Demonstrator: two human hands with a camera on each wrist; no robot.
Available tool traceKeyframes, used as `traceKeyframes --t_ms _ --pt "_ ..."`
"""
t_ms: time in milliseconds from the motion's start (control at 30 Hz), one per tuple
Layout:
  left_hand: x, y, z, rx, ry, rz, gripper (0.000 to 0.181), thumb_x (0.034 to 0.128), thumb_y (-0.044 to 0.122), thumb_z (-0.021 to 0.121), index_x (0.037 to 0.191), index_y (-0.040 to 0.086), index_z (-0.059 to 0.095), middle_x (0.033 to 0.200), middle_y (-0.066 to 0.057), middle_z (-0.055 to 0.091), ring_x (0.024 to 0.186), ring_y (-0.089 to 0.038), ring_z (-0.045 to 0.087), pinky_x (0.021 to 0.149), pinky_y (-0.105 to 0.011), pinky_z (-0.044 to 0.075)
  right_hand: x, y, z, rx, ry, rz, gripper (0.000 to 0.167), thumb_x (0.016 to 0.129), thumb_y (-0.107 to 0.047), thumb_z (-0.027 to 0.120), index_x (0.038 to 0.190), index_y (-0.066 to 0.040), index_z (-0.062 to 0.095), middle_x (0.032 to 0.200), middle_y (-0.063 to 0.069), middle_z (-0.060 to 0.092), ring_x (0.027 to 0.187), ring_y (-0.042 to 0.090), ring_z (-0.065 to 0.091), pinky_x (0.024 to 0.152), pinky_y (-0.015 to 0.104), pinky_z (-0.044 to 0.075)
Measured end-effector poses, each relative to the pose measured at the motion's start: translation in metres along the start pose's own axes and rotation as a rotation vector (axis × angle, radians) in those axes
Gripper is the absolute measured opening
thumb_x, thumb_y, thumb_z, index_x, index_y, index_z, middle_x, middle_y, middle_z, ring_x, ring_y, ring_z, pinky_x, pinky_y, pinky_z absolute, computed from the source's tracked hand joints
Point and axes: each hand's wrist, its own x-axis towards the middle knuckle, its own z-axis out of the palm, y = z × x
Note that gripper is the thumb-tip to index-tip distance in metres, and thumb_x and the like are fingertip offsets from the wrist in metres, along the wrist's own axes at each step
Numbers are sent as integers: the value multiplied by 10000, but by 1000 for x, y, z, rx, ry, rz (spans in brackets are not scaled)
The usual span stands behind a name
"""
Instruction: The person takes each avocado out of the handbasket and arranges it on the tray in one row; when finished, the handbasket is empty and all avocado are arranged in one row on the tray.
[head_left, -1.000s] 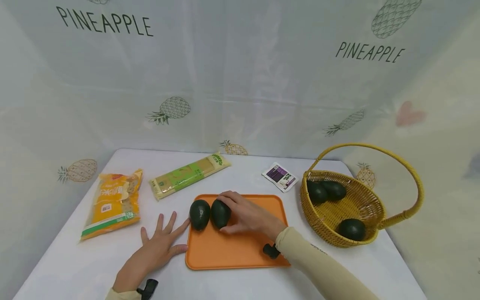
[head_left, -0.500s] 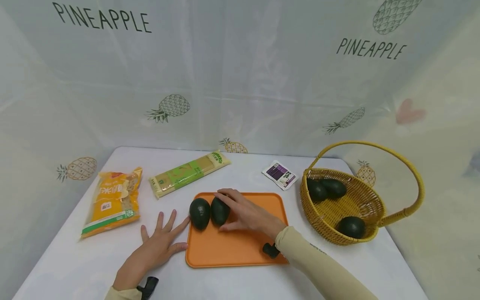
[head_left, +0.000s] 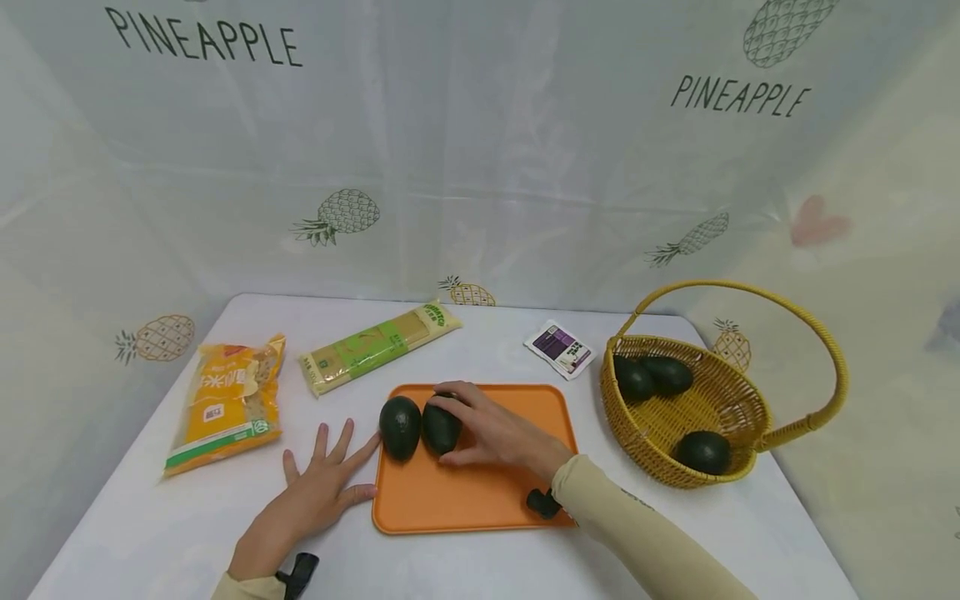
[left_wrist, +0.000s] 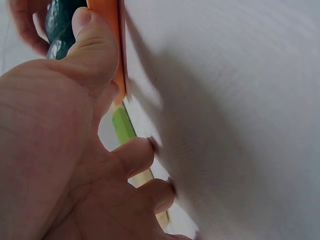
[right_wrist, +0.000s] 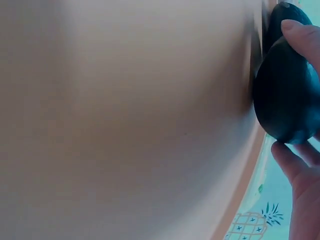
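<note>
Two dark green avocados lie side by side at the back left of an orange tray (head_left: 480, 508). My right hand (head_left: 498, 429) grips the right-hand avocado (head_left: 440, 429), thumb at the near end and fingers over the far end; the right wrist view shows this avocado (right_wrist: 285, 95) between thumb and fingers. Just left of it sits the other avocado (head_left: 400, 427). Beside the tray's left edge, my left hand (head_left: 318, 492) rests on the white table with fingers spread. Its thumb (left_wrist: 95, 45) touches the tray's edge in the left wrist view.
A yellow wicker basket (head_left: 618, 429) with a tall handle stands at the right, holding 3 avocados. Behind the tray lie a green-labelled noodle pack (head_left: 378, 348) and a small white-and-purple sachet (head_left: 560, 350). An orange bag (head_left: 227, 407) lies at the left. A pineapple-print curtain (head_left: 480, 150) hangs behind.
Both hands and the avocados keep their places on and beside the tray. Only the head view has shifted slightly.
</note>
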Motion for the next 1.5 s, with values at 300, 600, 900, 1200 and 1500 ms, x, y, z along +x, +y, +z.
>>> traceKeyframes --t_ms 300,600,900,1200,1500 --pt "0 2 -1 -6 0 2 840 940 562 737 1658 266 417 1786 -266 102 1599 -640 -119 1096 -927 -182 -2 2 2 -30 51 -32 940 871 -440 901 1632 -178 417 1751 66 275 1579 263 393 1240 423 478" --pt "-2 3 -1 -10 0 -5 844 938 555 741 1661 273 410 1788 -261 95 1601 -634 -128 1096 -919 -199 -18 5 -19 1 68 42 933 878 -449 895 1644 -220 415 1765 -9 255 1604 266 350 1255 465 458" --pt "-2 2 -3 -12 -12 -15 840 944 542 740 1663 265 405 1785 -269 84 1594 -640 -140 1088 -914 -220 -34 7 -34 -44 137 28 863 913 -446 864 1625 -191 447 1704 49 429 1628 239 345 1263 472 441" --pt "0 3 -2 -12 -22 -20 842 946 553 735 1665 273 399 1786 -268 82 1593 -641 -141 1087 -914 -220 -45 13 -48 -112 192 62 881 892 -448 883 1612 -161 464 1687 37 440 1598 242 395 1268 449 434" --pt "1 1 -3 -1 -17 -20 847 943 565 733 1666 278 397 1785 -268 86 1592 -643 -138 1081 -919 -215 -52 18 -61 -147 265 16 884 863 -384 920 1582 -96 495 1639 113 494 1553 295 456 1247 508 450"
